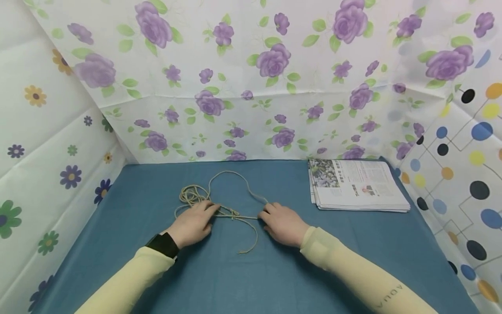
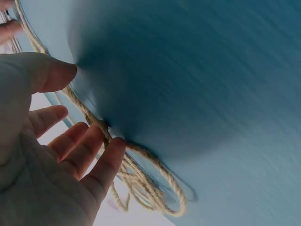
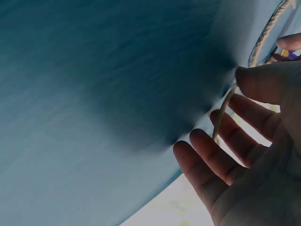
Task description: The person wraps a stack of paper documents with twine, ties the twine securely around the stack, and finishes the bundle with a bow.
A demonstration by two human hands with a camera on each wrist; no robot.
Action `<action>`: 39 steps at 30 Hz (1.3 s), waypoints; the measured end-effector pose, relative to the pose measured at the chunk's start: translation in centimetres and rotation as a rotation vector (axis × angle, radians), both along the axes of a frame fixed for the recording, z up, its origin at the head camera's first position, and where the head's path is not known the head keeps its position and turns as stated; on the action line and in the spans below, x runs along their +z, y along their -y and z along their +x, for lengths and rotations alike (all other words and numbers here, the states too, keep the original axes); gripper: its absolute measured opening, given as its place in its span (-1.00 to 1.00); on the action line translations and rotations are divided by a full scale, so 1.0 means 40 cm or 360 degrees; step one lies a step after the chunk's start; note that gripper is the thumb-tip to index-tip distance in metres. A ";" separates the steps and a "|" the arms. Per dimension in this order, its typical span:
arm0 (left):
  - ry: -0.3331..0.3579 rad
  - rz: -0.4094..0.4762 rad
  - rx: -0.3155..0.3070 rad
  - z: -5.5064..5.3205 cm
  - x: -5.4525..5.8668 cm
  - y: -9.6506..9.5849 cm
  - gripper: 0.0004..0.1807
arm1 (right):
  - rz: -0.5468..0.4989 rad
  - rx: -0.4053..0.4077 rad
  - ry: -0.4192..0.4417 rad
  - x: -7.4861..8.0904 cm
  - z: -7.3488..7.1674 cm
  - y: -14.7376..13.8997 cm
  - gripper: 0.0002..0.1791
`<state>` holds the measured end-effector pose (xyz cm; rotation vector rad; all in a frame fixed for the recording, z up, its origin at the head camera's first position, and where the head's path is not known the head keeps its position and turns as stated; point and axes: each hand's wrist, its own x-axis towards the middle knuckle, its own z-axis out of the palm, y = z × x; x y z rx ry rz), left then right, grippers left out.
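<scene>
A thin twine rope (image 1: 235, 216) lies on the blue cloth, with a bundled coil (image 1: 192, 194) at its left. My left hand (image 1: 195, 222) rests over the rope beside the coil. In the left wrist view its fingertips (image 2: 117, 143) touch the rope, the thumb standing apart from them. My right hand (image 1: 284, 223) pinches the rope between thumb and index finger, as the right wrist view shows at the thumb (image 3: 258, 84). Between the hands a straight stretch runs sideways through a knot-like crossing. One loose end curves toward me; a wide loop arcs behind.
A folded stack of newspapers (image 1: 361, 185) lies at the back right of the blue cloth-covered table (image 1: 251, 283). Flowered sheeting (image 1: 243, 87) hangs behind and at the left; dotted sheeting (image 1: 470, 174) hangs at the right.
</scene>
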<state>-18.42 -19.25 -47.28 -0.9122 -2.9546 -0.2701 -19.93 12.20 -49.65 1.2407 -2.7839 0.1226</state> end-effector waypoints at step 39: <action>-0.0158 0.0382 0.0673 -0.051 0.092 0.168 -0.90 | -0.1306 -0.0855 0.0521 0.149 0.050 -0.295 -0.59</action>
